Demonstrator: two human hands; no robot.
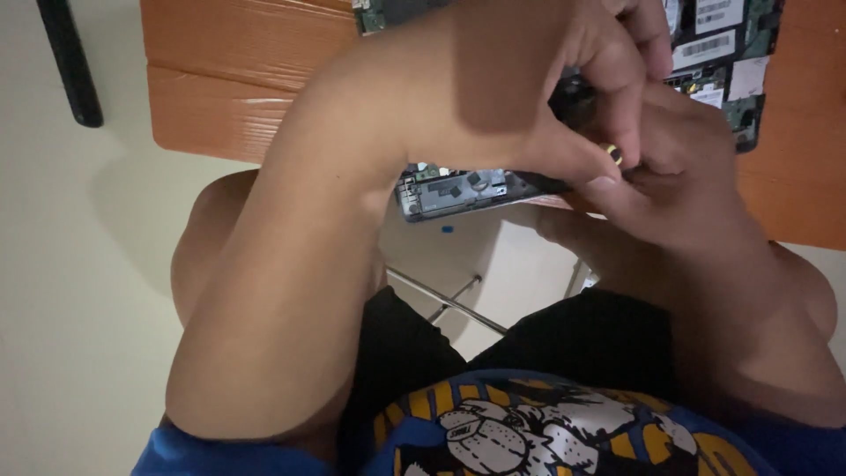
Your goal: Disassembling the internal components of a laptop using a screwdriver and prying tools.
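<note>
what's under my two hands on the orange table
An opened electronic device with its circuit board exposed lies on the orange table. The left hand and right hand cover its middle; a small yellow-tipped part shows between them.

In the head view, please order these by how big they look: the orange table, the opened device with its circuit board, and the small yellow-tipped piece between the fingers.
1. Orange table, largest.
2. Opened device, partly hidden by the hands.
3. Yellow-tipped piece, smallest by far.

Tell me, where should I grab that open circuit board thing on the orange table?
Probably take the open device by its near edge, coming from the front. That edge hangs past the table rim and shows plain frame. Both hands, left and right, crowd the middle.
</note>
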